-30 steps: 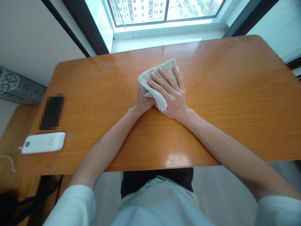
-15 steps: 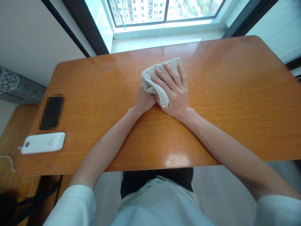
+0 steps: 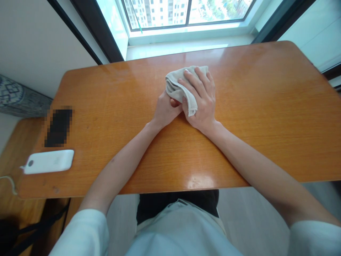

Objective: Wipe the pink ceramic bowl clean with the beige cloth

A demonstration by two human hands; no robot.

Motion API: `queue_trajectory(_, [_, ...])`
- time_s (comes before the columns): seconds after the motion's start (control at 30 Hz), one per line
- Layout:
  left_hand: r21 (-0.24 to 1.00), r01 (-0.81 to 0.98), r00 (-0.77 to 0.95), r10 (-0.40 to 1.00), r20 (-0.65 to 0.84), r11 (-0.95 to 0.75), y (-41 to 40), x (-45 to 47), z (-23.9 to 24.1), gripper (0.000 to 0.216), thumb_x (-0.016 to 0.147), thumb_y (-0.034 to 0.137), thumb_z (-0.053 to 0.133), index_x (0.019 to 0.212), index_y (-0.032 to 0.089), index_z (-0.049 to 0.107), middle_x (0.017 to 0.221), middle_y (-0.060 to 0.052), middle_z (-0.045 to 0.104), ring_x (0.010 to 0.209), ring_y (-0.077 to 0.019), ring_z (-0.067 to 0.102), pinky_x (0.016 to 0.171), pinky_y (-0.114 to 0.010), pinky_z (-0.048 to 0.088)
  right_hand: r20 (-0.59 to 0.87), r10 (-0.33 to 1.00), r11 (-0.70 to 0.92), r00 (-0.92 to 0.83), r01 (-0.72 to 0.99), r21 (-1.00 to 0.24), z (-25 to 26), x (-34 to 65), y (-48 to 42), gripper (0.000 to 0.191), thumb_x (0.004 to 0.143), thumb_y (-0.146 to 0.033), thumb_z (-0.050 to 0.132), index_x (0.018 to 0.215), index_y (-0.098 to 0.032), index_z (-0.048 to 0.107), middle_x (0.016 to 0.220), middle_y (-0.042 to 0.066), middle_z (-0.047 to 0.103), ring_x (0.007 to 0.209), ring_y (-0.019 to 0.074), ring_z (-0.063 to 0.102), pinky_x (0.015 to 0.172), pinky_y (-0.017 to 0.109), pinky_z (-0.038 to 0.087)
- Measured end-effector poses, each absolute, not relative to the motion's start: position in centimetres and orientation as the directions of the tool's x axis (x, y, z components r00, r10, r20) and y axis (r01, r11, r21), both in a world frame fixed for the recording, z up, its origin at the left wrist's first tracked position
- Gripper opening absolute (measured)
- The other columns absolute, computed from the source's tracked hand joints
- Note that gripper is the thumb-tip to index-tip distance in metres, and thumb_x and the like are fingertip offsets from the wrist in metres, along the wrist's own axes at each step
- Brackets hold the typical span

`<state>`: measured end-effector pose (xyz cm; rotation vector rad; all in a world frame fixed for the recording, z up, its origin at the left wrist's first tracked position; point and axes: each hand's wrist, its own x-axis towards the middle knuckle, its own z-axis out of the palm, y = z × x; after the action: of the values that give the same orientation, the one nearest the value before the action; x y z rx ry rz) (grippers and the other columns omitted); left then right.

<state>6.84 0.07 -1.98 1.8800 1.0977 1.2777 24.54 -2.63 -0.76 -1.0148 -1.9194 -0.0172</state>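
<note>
A folded, pale grey cloth (image 3: pixel 176 81) is held between both hands just above the middle of the wooden table, towards the window. My right hand (image 3: pixel 203 101) lies over its top and right side, fingers stretched across the fabric and the thumb towards my left hand. One corner of the cloth hangs down between that thumb and the palm. From below and the left, my left hand (image 3: pixel 165 109) grips the cloth. Its thumb shows beside my right hand, while the other fingers are mostly hidden under the fabric.
The brown wooden table (image 3: pixel 119 149) spans the view, its front edge close to my body. At its left end lie a white oblong device (image 3: pixel 50 162) with a cable and a dark pixelated rectangle (image 3: pixel 59 128). A window (image 3: pixel 186 14) is beyond the far edge.
The cloth and my right hand have shifted slightly to the right. My left hand has turned a little, and its thumb shows more clearly now. The things on the table have stayed put.
</note>
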Motion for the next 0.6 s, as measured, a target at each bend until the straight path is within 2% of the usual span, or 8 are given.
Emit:
queue_trajectory(0.17, [0.793,0.331,0.175,0.859,0.481,-0.511,0.2,7.0,-2.4,0.04,0.088,0.046,0.084,0.115,0.023,0.066,0.112,-0.006,0.082,0.097,-0.0227,0.078,0.09,-0.038,0.066,0.752,0.63,0.651,-0.195,0.662,-0.373,-0.8,24.7,-2.4,0.06,0.11,-0.064,0.045,0.163,-0.04,0.058,0.175,0.0,0.056,0.172,0.0372,0.038,0.147,0.067,0.018])
queue_trajectory(0.33, [0.753,0.328,0.197,0.821,0.536,-0.57,0.2,7.0,-2.5,0.04,0.092,0.045,0.083,0.12,0.024,0.064,0.111,-0.004,0.079,0.1,-0.0226,0.077,0.097,-0.039,0.064,0.765,0.636,0.603,-0.103,0.684,-0.41,-0.5,24.7,-2.3,0.058,0.113,-0.059,0.036,0.163,-0.04,0.057,0.171,0.002,0.059,0.166,0.034,0.048,0.141,0.066,0.034])
queue_trajectory(0.47, [0.723,0.333,0.25,0.796,0.551,-0.605,0.2,6.8,-2.2,0.054,0.093,0.051,0.082,0.136,0.026,0.061,0.128,-0.006,0.078,0.11,-0.0234,0.076,0.098,-0.036,0.061,0.685,0.727,0.502,0.046,0.646,-0.576,-1.0,25.2,-1.8,0.062,0.113,-0.068,0.033,0.161,-0.037,0.057,0.162,0.006,0.066,0.159,0.0338,0.055,0.137,0.064,0.041])
queue_trajectory(0.6, [0.718,0.33,0.273,0.791,0.548,-0.612,0.2,6.7,-2.0,0.058,0.095,0.05,0.081,0.143,0.024,0.059,0.136,-0.008,0.077,0.114,-0.0228,0.075,0.098,-0.033,0.06,0.582,0.787,0.392,0.207,0.561,-0.729,-1.3,25.4,-1.5,0.061,0.111,-0.073,0.036,0.137,-0.032,0.073,0.14,0.009,0.079,0.142,0.0317,0.068,0.129,0.055,0.05])
